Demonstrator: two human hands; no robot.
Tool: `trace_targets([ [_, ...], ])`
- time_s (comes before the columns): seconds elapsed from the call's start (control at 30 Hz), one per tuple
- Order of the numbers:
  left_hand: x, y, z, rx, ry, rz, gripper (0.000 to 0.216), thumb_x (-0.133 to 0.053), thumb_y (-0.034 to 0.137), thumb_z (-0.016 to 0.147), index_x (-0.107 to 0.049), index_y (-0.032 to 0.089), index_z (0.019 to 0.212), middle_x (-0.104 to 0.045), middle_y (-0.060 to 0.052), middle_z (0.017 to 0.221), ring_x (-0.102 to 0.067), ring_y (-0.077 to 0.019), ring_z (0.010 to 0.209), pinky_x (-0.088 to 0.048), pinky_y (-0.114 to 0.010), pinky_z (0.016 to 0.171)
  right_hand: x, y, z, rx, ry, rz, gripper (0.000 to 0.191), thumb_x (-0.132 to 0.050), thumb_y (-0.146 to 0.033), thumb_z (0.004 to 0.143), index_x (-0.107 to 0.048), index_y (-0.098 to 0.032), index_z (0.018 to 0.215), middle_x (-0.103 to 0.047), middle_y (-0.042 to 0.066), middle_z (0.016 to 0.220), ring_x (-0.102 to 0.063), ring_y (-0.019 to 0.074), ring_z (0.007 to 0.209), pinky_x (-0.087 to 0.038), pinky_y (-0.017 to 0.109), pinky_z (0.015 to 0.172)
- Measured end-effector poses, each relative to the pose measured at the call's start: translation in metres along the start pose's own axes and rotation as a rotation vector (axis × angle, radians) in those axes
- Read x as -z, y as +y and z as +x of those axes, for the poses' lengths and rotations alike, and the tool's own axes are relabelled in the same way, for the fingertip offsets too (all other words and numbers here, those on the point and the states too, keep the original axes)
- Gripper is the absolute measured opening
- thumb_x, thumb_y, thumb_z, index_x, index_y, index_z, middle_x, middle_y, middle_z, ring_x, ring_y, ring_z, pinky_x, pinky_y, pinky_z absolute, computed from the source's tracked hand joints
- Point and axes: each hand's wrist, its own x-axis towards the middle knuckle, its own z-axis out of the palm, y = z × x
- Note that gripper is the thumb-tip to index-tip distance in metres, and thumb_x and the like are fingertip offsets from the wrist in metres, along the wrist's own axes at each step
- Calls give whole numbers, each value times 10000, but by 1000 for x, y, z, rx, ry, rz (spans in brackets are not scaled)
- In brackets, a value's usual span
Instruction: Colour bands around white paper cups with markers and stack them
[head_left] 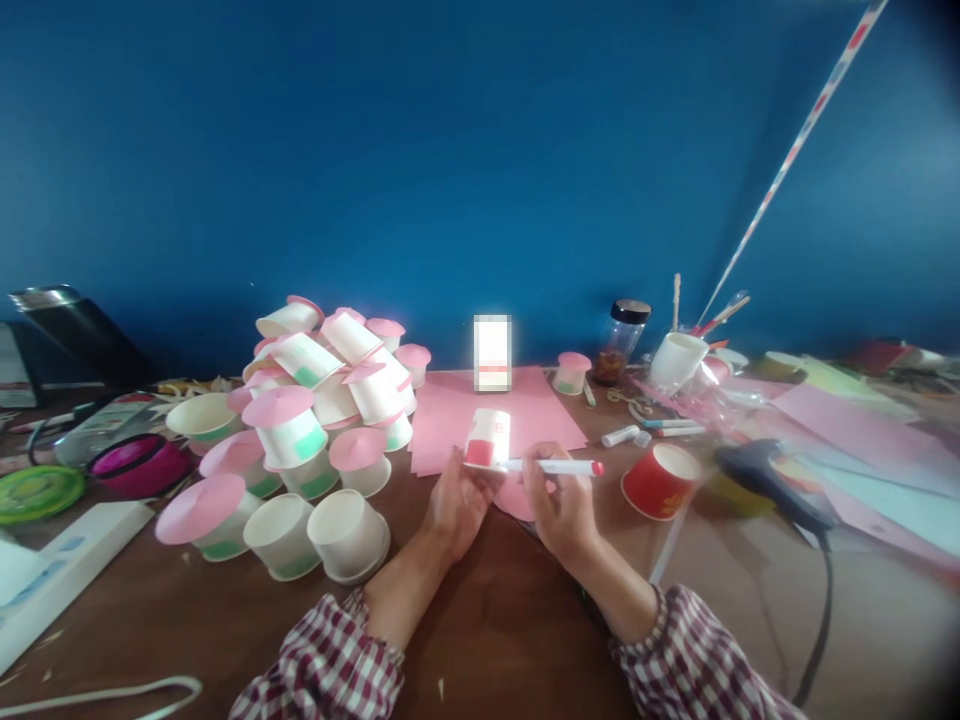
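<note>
A white paper cup (489, 432) with a red patch and faint red line marks is tilted in my left hand (454, 508), whose fingers are closed around its lower part. My right hand (561, 505) grips a white marker (559, 467) with a red end, held level. The marker's left end meets the cup near the red patch; whether it touches cannot be made out. Below and between my hands shows a pink paper disc (516, 497), partly covered by my fingers. Pink paper sheets (442, 425) lie behind the cup.
To the left, white cups with pink cone tops (279, 410) form a pile, with upright cups (346, 530) in front. On the right are a red cup (660, 482), a glue gun (776, 480) with its cable, and a lidded jar (622, 340). A blue wall (450, 180) stands behind.
</note>
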Motion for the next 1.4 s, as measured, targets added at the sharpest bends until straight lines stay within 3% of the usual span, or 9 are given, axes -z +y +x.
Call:
trace_targets([
  [0.13,-1,-1,1,-60,17,-21,196,-541,320,843,-590,134,801,-609,-40,711,-572,-152,701,-465,-299,748,-1,2,0,7,34,1,78,-462,-207,883,-513,-189,826,-548,3,668,-520,132,570,-402,234,520],
  [0.4,-1,2,-1,-3,18,3,293,-479,342,867,-592,121,712,-640,-96,722,-601,-183,695,-494,-339,763,-1,2,1,1,28,-47,106,-450,-221,890,-506,-199,803,-537,-1,640,-511,136,565,-392,235,512],
  [0.8,1,0,-1,29,-14,-18,284,-432,308,885,-622,111,810,-635,-73,672,-604,-181,672,-500,-371,796,-2,1,1,-13,7,-86,146,-432,-237,900,-514,-201,784,-579,2,608,-558,143,575,-420,228,523],
  [1.13,0,1,-1,25,-22,-31,274,-446,312,881,-617,100,911,-657,-91,753,-624,-203,751,-501,-374,794,-2,1,1,-7,8,-77,151,-431,-256,904,-511,-204,786,-584,5,627,-561,142,567,-424,227,515],
  [1.4,1,1,-1,23,-26,-26,260,-432,294,884,-616,111,873,-659,-94,770,-624,-199,761,-501,-366,804,-2,1,1,-2,14,-73,135,-438,-231,895,-517,-199,790,-582,3,641,-546,131,554,-412,222,520],
])
